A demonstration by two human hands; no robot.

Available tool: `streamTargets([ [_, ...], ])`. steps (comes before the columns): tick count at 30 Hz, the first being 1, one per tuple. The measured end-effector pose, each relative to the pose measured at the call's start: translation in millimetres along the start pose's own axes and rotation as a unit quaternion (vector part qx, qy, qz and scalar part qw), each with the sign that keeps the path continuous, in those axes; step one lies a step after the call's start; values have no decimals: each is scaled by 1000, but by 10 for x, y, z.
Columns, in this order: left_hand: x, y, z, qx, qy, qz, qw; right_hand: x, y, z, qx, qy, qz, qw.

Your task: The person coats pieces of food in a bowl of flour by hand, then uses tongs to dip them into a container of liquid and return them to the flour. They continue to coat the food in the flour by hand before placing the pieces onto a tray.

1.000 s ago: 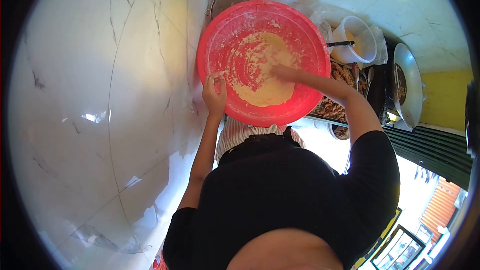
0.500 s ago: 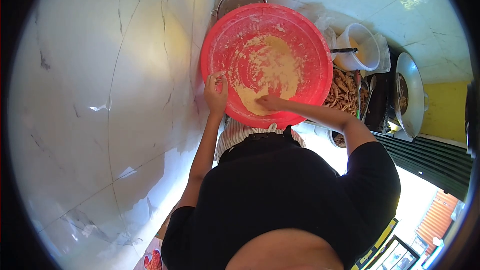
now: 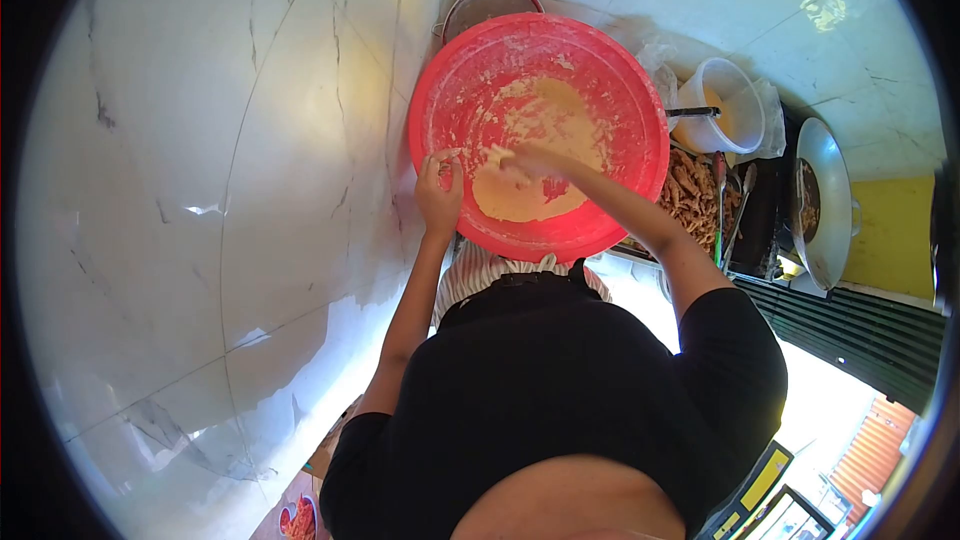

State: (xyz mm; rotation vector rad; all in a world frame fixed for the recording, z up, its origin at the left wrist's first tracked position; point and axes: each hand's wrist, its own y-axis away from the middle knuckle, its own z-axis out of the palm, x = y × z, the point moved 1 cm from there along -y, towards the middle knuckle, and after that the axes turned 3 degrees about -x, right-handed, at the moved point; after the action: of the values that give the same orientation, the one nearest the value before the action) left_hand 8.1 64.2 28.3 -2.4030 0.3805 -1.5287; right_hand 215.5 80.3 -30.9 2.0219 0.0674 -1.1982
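Note:
A large red plastic basin [image 3: 540,245] holds a bed of pale yellow flour [image 3: 565,125], some of it smeared up the walls. Over the left part of the flour is my right hand [image 3: 522,160], slightly blurred, its fingers closed around a pale flour-coated piece [image 3: 497,153] whose kind I cannot make out. At the basin's left rim my left hand [image 3: 440,202] is raised with curled fingers. Its whitish fingertips are pinched together, and whatever is in them is too small to name.
Right of the basin lies a heap of brown fried pieces [image 3: 690,195] with tongs [image 3: 738,215]. Behind it stands a white plastic tub [image 3: 735,90] of yellowish contents with a black handle across it. A metal wok [image 3: 825,205] is farther right. A tiled wall [image 3: 300,140] borders the left.
My right hand has lifted from the flour near the basin's front and moved up and left, toward my left hand. The pale piece now shows at its fingertips. My left hand stays by the rim.

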Motion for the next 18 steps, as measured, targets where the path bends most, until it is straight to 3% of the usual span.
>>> streamTargets([
  [1,4,-2,-4,-4,-2,-1,1000,118,-165,-88,-1,0,0,1000],
  [3,2,16,-9,-6,-6,0,1000,412,-539,-200,150,110,-219,958],
  [4,-9,21,-4,-7,-6,-1,1000,382,-585,-254,150,110,-221,957],
  [6,-24,17,-4,-6,-8,-2,1000,314,-650,-349,357,144,-150,911],
  [9,-23,26,-2,-6,-19,-2,1000,256,-687,-192,302,263,-94,911],
  [13,3,11,-14,-11,-16,2,1000,291,-710,220,350,241,-125,897],
  [15,20,14,-16,-16,-15,7,1000,280,-640,349,260,236,-191,917],
  [16,22,9,-17,-16,-8,4,1000,267,-572,411,261,236,-189,917],
  [18,22,8,-12,-16,2,1,1000,239,-420,574,154,241,-216,934],
])
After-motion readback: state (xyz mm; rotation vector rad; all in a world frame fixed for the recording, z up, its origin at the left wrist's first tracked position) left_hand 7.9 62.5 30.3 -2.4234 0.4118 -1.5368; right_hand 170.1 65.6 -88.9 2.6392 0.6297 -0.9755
